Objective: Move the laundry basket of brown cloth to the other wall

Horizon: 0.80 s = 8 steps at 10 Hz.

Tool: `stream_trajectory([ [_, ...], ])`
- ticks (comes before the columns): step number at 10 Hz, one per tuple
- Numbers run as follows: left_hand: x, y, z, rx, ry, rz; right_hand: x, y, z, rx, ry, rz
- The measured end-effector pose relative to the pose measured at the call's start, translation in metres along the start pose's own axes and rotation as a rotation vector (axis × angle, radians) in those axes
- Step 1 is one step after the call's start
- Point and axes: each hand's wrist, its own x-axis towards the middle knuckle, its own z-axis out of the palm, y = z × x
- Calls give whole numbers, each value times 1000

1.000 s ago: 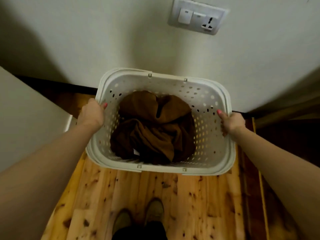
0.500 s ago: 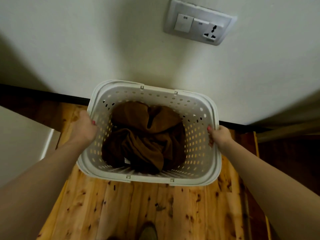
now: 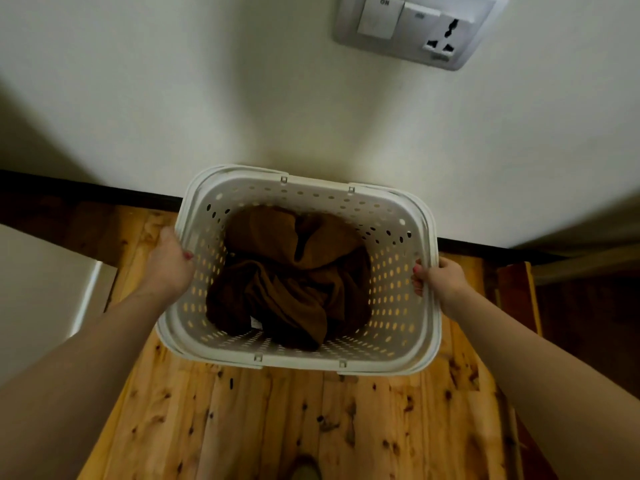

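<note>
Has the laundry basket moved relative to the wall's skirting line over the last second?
Yes. The laundry basket has gone toward the wall: its far rim now sits about at the dark skirting line, where it overlapped the wall higher up earlier.

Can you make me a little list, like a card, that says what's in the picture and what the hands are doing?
basket: white laundry basket with holes, close to the wall
inside: crumpled brown cloth
left hand: gripping the basket's left rim
right hand: gripping the basket's right rim
floor: knotty wooden floor
on the wall: switch and socket plate, above the basket
resting or lifted: cannot tell
</note>
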Motion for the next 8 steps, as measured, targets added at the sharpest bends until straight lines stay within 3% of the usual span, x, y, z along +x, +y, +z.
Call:
stream_trajectory([
  [3, 1, -4, 15, 32, 57, 40, 11, 10, 9, -65, 40, -33],
  [4, -2, 5, 10, 132, 2, -4, 9, 5, 8, -270, 44, -35],
  [5, -10, 10, 2, 206, -77, -50, -2, -5, 6, -984, 123, -136],
  [6, -26, 12, -6, 188, -139, -82, -25, -15, 1, -1257, 131, -287],
  [8, -54, 20, -46, 292, -184, 31, -70, -41, -11, -1344, 2, -338],
])
